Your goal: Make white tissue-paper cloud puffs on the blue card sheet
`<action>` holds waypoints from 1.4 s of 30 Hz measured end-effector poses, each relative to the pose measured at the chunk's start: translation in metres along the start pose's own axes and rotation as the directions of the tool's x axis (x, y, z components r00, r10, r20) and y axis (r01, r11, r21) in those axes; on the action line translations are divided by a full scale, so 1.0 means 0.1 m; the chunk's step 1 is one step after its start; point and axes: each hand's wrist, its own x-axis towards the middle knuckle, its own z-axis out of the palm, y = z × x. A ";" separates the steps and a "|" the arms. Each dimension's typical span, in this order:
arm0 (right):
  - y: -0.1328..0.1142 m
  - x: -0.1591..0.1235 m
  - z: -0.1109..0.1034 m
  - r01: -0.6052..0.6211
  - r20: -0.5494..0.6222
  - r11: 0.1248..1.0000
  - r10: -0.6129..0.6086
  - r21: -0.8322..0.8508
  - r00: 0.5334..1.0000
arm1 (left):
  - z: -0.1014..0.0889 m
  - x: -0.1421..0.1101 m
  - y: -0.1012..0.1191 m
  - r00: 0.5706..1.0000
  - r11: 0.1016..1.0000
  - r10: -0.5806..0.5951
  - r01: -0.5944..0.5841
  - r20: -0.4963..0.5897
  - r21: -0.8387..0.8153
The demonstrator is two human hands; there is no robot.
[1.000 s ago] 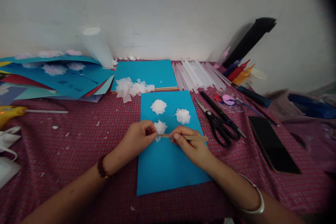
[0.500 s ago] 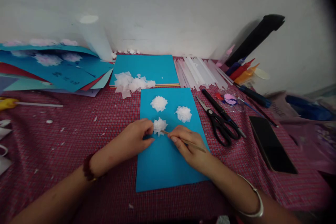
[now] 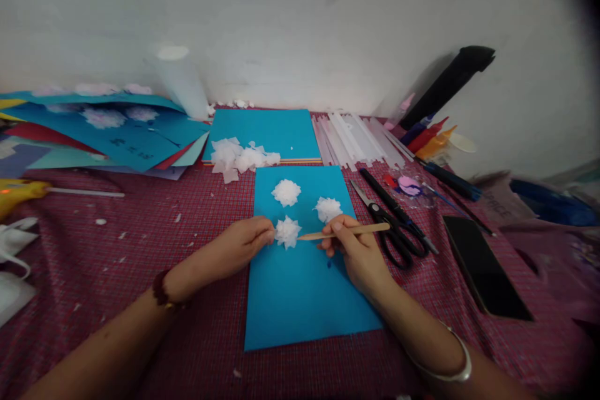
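A blue sheet of card lies before me with three white tissue-paper flowers on it. My right hand pinches a thin wooden stick, whose pointed tip reaches the right edge of the lower flower. From the other side, my left hand has thumb and fingers pressed together at that flower's left edge; whether a petal is between them is hidden. Another flower sits above, and the third flower lies just beyond my right fingers.
Behind the sheet, torn tissue pieces rest on a card stack, beside glue sticks. Scissors, a utility knife and a phone lie right. A yellow glue gun is at the left, below finished cards.
The stick has swung from a slant to nearly level, its tip drawn slightly right of the lower flower. My left fingers have closed together at the flower's edge. The view has tilted slightly.
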 end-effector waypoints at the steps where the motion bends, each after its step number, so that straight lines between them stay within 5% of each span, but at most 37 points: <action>1: 0.01 0.01 0.00 -0.011 0.009 1.000 0.011 0.014 1.000 | 0.00 0.00 0.00 1.000 1.000 -0.026 0.026 -0.016 -0.013; 6: 0.01 0.00 0.02 -0.050 0.078 0.999 0.051 -0.016 0.996 | -0.13 0.10 -0.13 0.962 0.995 -0.092 0.098 -0.258 0.009; 11: -0.07 -0.01 0.06 -0.093 0.107 0.994 0.099 -0.060 0.989 | -0.72 0.45 -0.31 0.854 0.970 -0.035 0.154 -0.519 0.188; 15: -0.10 0.01 0.05 -0.128 0.122 0.988 0.139 -0.091 0.983 | -1.21 0.91 -0.40 0.835 0.929 0.002 0.203 -0.551 0.311; 19: -0.03 0.01 0.01 -0.149 0.160 0.984 0.164 -0.103 0.973 | -1.48 1.36 -0.53 0.874 0.885 -0.082 0.285 -0.478 0.368; 27: 0.11 0.02 -0.05 -0.147 0.220 0.987 0.158 -0.066 0.963 | -1.59 1.65 -0.66 0.958 0.863 -0.111 0.224 -0.263 0.452; 35: 0.12 0.01 -0.02 -0.157 0.207 0.987 0.161 -0.037 0.965 | -1.61 1.49 -0.63 0.975 0.844 0.130 -0.012 -0.183 0.537; 42: 0.07 0.02 -0.01 -0.159 0.202 0.987 0.160 -0.020 0.966 | -1.49 1.55 -0.64 0.957 0.856 0.179 -0.038 -0.226 0.516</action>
